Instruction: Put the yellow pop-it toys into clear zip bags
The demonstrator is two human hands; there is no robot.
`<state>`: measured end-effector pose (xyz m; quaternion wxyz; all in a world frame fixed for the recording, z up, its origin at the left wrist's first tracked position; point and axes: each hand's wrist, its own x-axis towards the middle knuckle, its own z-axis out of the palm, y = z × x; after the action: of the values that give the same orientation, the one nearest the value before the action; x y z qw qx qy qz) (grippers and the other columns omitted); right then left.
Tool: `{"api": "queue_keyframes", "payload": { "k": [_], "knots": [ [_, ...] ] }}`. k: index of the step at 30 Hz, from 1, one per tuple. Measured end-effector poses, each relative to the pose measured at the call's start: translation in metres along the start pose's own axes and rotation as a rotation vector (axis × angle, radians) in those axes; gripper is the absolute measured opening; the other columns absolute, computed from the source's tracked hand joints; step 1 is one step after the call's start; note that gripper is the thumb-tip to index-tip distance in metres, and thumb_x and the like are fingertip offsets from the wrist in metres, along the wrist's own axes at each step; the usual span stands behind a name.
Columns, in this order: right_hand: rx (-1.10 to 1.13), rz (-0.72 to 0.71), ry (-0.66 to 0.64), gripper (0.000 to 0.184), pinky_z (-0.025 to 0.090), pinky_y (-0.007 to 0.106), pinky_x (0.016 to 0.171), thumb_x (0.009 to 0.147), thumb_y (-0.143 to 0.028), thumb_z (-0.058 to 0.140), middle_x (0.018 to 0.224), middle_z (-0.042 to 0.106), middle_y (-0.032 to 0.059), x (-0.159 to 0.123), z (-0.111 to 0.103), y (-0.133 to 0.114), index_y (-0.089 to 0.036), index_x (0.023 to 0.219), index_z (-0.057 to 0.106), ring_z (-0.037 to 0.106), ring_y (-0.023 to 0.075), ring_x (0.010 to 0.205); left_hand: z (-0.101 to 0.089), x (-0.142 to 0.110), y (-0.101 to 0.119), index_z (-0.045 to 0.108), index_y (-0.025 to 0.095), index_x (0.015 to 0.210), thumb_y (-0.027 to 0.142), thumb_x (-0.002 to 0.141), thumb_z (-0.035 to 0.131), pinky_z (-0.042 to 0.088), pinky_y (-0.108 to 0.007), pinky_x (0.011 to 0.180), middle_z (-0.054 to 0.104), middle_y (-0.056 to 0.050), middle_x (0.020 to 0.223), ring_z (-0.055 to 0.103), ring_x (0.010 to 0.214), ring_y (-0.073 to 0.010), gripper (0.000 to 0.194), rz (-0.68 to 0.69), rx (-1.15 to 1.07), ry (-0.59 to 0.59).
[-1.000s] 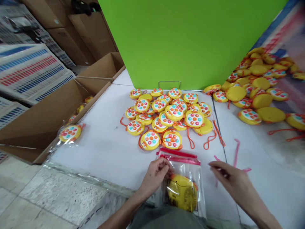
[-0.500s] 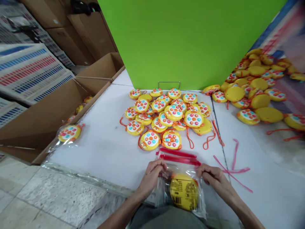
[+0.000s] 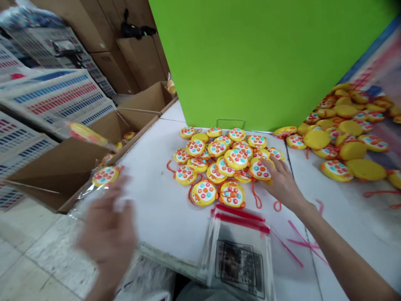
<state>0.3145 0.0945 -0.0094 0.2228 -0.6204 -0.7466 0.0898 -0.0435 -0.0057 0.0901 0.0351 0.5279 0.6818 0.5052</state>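
Note:
My right hand (image 3: 283,184) reaches into a heap of yellow round toys with coloured buttons (image 3: 225,159) and lies with spread fingers on the toy at the heap's near right edge (image 3: 260,170). My left hand (image 3: 108,234) is raised at the lower left, blurred by motion, fingers apart, with nothing in it. A bagged yellow toy (image 3: 83,133) is a blur in the air above the cardboard box (image 3: 56,175). A stack of clear zip bags with red strips (image 3: 241,255) lies at the table's near edge with no toy in it.
Another bagged toy (image 3: 105,175) lies at the table's left edge beside the box, which has a few toys inside. A second heap of yellow toys (image 3: 341,129) fills the right. A green board (image 3: 266,62) stands behind. Pink strips (image 3: 300,242) lie near the bags.
Both hands left the bag. The bagged toy went up and left toward the box. My right hand moved forward onto the toy heap. The camera turned left.

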Motion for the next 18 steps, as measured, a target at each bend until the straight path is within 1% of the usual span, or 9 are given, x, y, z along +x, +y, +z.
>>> {"api": "queue_keyframes", "payload": {
  "k": [1, 2, 3, 5, 7, 10, 12, 14, 18],
  "knots": [
    [0.014, -0.009, -0.016, 0.057, 0.025, 0.061, 0.098, 0.07, -0.017, 0.056, 0.141, 0.031, 0.0143, 0.008, 0.005, -0.003, -0.018, 0.126, 0.046, 0.022, 0.0392, 0.129, 0.016, -0.021, 0.0, 0.055, 0.019, 0.096, 0.021, 0.078, 0.055, 0.044, -0.039, 0.092, 0.064, -0.003, 0.103, 0.057, 0.101, -0.0214, 0.019, 0.049, 0.01, -0.138],
    [0.033, -0.013, -0.029, 0.058, 0.024, 0.063, 0.098, 0.068, -0.013, 0.056, 0.141, 0.032, 0.0131, 0.015, 0.009, -0.006, -0.02, 0.125, 0.047, 0.021, 0.04, 0.13, 0.034, -0.046, -0.002, 0.057, 0.02, 0.093, 0.019, 0.079, 0.053, 0.046, -0.036, 0.09, 0.064, -0.004, 0.104, 0.058, 0.099, -0.0203, 0.014, 0.18, 0.006, -0.418],
    [0.055, -0.011, -0.036, 0.059, 0.023, 0.063, 0.098, 0.066, -0.01, 0.056, 0.14, 0.034, 0.0121, 0.02, 0.011, -0.007, -0.021, 0.123, 0.048, 0.021, 0.04, 0.129, 0.054, -0.072, -0.004, 0.058, 0.02, 0.095, 0.016, 0.081, 0.05, 0.046, -0.035, 0.091, 0.063, -0.005, 0.107, 0.056, 0.102, -0.0196, 0.016, 0.325, -0.039, -0.641],
    [0.116, 0.005, -0.044, 0.059, 0.026, 0.058, 0.101, 0.064, -0.008, 0.057, 0.137, 0.039, 0.0106, 0.023, 0.009, -0.007, -0.022, 0.121, 0.051, 0.027, 0.0374, 0.128, 0.088, -0.117, -0.008, 0.057, 0.018, 0.101, 0.014, 0.081, 0.051, 0.043, -0.038, 0.095, 0.06, -0.007, 0.113, 0.051, 0.109, -0.0218, 0.021, 0.468, -0.029, -0.866],
    [0.204, 0.058, -0.052, 0.054, 0.037, 0.052, 0.097, 0.068, -0.013, 0.058, 0.127, 0.049, 0.0108, 0.018, 0.0, -0.005, -0.022, 0.121, 0.05, 0.043, 0.0331, 0.117, 0.111, -0.147, -0.012, 0.056, 0.017, 0.104, 0.015, 0.079, 0.054, 0.041, -0.041, 0.096, 0.055, -0.008, 0.121, 0.046, 0.113, -0.0251, 0.025, 0.492, 0.049, -0.964],
    [0.367, 0.167, -0.088, 0.042, 0.055, 0.041, 0.072, 0.081, -0.03, 0.05, 0.103, 0.061, 0.0095, -0.005, -0.018, -0.005, -0.018, 0.122, 0.045, 0.062, 0.0237, 0.085, 0.124, -0.16, -0.015, 0.05, 0.016, 0.115, 0.014, 0.082, 0.052, 0.042, -0.042, 0.091, 0.055, -0.008, 0.117, 0.048, 0.105, -0.0254, 0.033, 0.541, 0.151, -0.988],
    [0.526, 0.232, -0.127, 0.041, 0.057, 0.035, 0.061, 0.085, -0.036, 0.046, 0.096, 0.062, 0.0079, -0.028, -0.026, -0.011, -0.016, 0.12, 0.045, 0.063, 0.0199, 0.076, 0.125, -0.159, -0.015, 0.048, 0.016, 0.116, 0.011, 0.085, 0.047, 0.043, -0.038, 0.085, 0.057, -0.008, 0.108, 0.049, 0.096, -0.023, 0.031, 0.587, 0.175, -0.995],
    [0.771, 0.328, -0.136, 0.041, 0.057, 0.032, 0.062, 0.082, -0.037, 0.053, 0.098, 0.061, 0.0071, -0.05, -0.029, -0.019, -0.016, 0.117, 0.048, 0.061, 0.0191, 0.08, 0.125, -0.156, -0.015, 0.053, 0.016, 0.106, 0.012, 0.086, 0.045, 0.042, -0.036, 0.079, 0.057, -0.006, 0.097, 0.049, 0.087, -0.021, 0.022, 0.613, 0.184, -1.03],
    [1.195, 0.587, -0.015, 0.038, 0.057, 0.032, 0.064, 0.074, -0.033, 0.065, 0.103, 0.059, 0.0066, -0.074, -0.03, -0.028, -0.019, 0.108, 0.055, 0.058, 0.0218, 0.088, 0.126, -0.152, -0.01, 0.054, 0.016, 0.083, 0.014, 0.084, 0.049, 0.04, -0.037, 0.076, 0.055, -0.004, 0.088, 0.046, 0.083, -0.0211, 0.005, 0.621, 0.212, -1.047]
  ]
}}
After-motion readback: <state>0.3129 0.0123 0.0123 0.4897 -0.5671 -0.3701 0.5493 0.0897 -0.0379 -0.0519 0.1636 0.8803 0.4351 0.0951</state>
